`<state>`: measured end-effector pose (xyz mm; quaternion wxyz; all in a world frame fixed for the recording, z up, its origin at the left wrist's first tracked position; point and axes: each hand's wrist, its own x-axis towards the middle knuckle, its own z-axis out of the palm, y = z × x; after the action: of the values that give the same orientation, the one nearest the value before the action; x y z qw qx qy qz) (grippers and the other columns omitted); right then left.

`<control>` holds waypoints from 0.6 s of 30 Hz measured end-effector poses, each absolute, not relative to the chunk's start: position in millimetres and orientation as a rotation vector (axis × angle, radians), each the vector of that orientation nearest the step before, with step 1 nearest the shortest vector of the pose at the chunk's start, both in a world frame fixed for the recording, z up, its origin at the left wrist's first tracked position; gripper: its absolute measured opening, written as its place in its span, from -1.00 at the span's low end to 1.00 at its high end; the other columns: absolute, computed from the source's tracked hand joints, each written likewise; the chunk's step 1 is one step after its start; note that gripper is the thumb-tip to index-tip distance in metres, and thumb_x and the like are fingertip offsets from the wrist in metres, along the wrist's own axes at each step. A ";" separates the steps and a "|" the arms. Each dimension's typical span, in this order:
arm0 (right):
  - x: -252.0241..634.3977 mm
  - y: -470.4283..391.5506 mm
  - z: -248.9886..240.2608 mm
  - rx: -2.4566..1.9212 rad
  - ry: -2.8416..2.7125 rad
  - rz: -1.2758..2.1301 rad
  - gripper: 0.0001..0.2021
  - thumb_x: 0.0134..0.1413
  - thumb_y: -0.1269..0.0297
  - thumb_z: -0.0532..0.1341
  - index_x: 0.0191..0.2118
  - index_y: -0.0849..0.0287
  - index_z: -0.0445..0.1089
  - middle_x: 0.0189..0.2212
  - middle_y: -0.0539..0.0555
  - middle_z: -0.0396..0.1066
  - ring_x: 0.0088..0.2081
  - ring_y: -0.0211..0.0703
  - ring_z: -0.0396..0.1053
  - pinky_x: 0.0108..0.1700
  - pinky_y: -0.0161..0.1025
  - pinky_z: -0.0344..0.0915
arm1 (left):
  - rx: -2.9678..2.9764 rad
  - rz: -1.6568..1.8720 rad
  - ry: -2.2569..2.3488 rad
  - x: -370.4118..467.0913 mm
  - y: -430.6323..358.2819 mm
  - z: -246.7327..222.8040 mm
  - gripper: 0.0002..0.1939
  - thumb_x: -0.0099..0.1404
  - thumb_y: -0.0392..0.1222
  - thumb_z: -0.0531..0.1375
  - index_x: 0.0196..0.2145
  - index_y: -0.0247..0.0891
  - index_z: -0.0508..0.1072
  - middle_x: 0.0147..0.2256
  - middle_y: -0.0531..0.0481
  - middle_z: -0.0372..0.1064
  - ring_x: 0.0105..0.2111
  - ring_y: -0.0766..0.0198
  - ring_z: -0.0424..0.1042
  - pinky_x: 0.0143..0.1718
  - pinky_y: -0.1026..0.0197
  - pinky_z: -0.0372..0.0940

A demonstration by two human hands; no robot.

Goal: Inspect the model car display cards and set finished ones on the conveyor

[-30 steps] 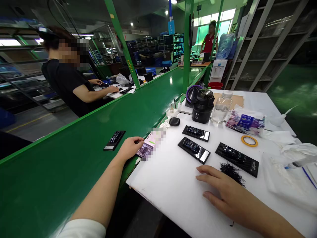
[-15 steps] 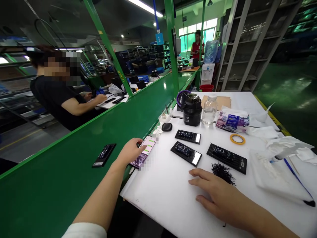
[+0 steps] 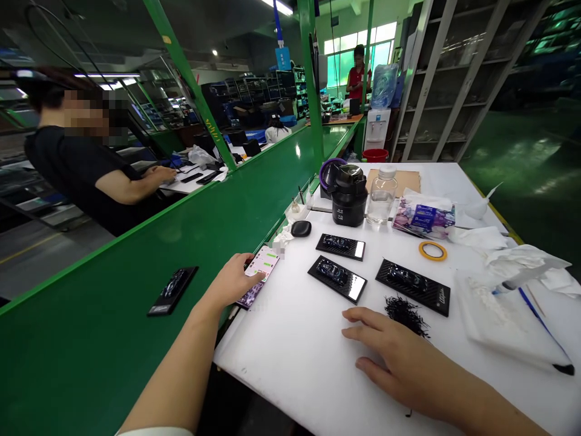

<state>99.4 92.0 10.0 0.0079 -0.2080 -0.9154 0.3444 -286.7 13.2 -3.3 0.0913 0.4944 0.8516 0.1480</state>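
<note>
The far window (image 3: 344,65) glares; upper left is dim.

Far beyond the grip (image 3: 233,280), a bright window (image 3: 338,68) with greenish panes stands at the back, and a tube lamp (image 3: 278,7) shines overhead. Farther to its right — tall grey cabinet (image 3: 447,91) with shelves, then glossy green floor (image 3: 521,160). To its left, grey floor (image 3: 34,233) carries a yellow line (image 3: 27,247).
</note>
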 end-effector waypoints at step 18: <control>98.9 91.0 13.7 -0.640 -2.853 1.077 -0.58 0.25 0.28 0.15 0.20 0.04 0.39 0.34 0.03 0.11 0.28 -0.04 0.20 0.31 -0.10 0.17 | 1.422 0.469 2.522 -288.7 11.1 -2.3 -0.30 0.21 0.16 0.08 0.16 -0.38 0.33 0.08 -0.26 0.35 0.01 -0.08 0.41 0.00 0.01 0.32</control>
<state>98.9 91.0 13.7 0.0130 -0.2053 -0.9155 0.3457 -288.7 11.1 -2.3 0.1041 0.4823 0.8552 0.1590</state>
